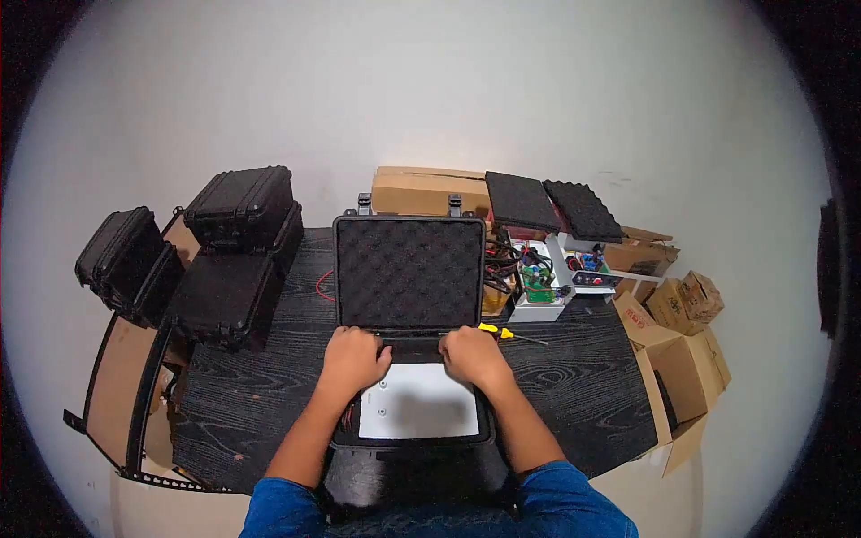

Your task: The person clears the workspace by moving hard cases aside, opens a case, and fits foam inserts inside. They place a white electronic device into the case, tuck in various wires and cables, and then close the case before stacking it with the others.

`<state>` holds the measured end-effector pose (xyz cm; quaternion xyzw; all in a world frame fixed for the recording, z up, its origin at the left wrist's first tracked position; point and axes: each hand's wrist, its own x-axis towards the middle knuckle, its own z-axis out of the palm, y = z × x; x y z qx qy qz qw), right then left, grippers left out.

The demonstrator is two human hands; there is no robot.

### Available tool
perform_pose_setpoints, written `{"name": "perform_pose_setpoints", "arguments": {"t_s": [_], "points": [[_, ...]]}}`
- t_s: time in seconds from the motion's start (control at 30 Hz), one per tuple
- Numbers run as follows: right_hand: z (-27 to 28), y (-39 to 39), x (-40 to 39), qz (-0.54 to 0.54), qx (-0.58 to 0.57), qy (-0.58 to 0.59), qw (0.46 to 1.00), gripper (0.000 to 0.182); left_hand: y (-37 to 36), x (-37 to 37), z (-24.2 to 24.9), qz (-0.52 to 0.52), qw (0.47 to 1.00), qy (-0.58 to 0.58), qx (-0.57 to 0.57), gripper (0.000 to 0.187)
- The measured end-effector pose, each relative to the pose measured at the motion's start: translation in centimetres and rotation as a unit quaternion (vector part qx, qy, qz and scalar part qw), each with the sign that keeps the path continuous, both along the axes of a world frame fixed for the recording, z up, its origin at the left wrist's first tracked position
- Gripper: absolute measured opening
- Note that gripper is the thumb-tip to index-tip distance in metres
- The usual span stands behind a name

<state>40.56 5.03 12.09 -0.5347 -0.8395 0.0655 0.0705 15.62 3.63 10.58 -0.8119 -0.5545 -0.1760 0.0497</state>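
Observation:
An open black hard case (490,421) lies in front of me, its lid raised and lined with dark egg-crate foam (409,269). A white panel (430,417) with small round fittings fills the front of its base. My left hand (356,357) is closed at the back left of the base, thumb pointing inward. My right hand (473,355) is closed the same way at the back right. Between them runs a black strip (413,347) along the hinge side, and both hands grip its ends. My fingertips are hidden.
A yellow-handled screwdriver (499,332) lies right of the lid. Behind it are a white box with circuit boards (538,278), wires and foam sheets (520,202). Closed black cases (238,211) are stacked at left. Cardboard boxes (677,368) stand at the right edge of the black table (583,386).

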Motion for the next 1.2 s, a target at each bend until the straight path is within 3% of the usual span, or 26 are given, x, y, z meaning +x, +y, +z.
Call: {"name": "perform_pose_setpoints", "arguments": {"t_s": [0.3, 0.4, 0.5, 0.6, 0.67, 0.73, 0.83, 0.93, 0.97, 1.07, 1.2], "points": [[-2.2, 1.5, 1.8, 0.071, 0.055, 0.141, 0.986, 0.013, -0.2, 0.3, 0.8, 0.022, 0.998, -0.05, -0.039, 0.038], [-1.0, 1.5, 1.6, 0.012, 0.043, 0.088, 0.995, 0.012, 0.0, 0.0, 0.4, 0.016, 0.999, -0.031, -0.04, 0.04], [-0.9, 1.7, 1.9, 0.038, 0.026, 0.065, 0.997, 0.012, 0.2, 0.0, -0.1, 0.019, 0.999, -0.032, -0.037, 0.041], [4.1, 1.3, 4.3, 0.037, -0.042, 0.281, 0.958, 0.015, 0.4, -0.1, -0.3, 0.018, 0.999, -0.022, -0.044, 0.043], [4.6, 3.0, 6.7, -0.049, 0.1, 0.391, 0.914, 0.018, 0.5, 0.0, -0.1, 0.016, 0.999, -0.006, -0.041, 0.043], [5.1, 6.1, 9.0, -0.137, 0.216, 0.362, 0.897, 0.019, 0.0, 0.2, 0.5, 0.012, 0.999, 0.017, -0.031, 0.044], [3.4, 11.3, 11.7, -0.09, 0.364, 0.213, 0.902, 0.024, 0.2, 0.1, 0.1, 0.008, 0.999, 0.006, -0.039, 0.044], [2.0, 13.9, 12.7, -0.124, 0.226, 0.073, 0.963, 0.028, 0.2, 0.2, 0.3, 0.012, 0.999, 0.023, -0.045, 0.044], [1.7, 14.1, 13.0, -0.13, 0.197, 0.077, 0.969, 0.028, 0.1, 0.2, 0.4, 0.014, 0.999, 0.018, -0.044, 0.044], [1.4, 15.4, 13.6, -0.11, 0.239, 0.064, 0.963, 0.023, -0.1, 0.2, 0.5, 0.019, 0.999, 0.01, -0.044, 0.044], [2.5, 13.5, 13.3, -0.058, 0.309, 0.152, 0.937, 0.014, 0.0, 0.3, 0.3, 0.017, 0.999, 0.008, -0.044, 0.044]]}}
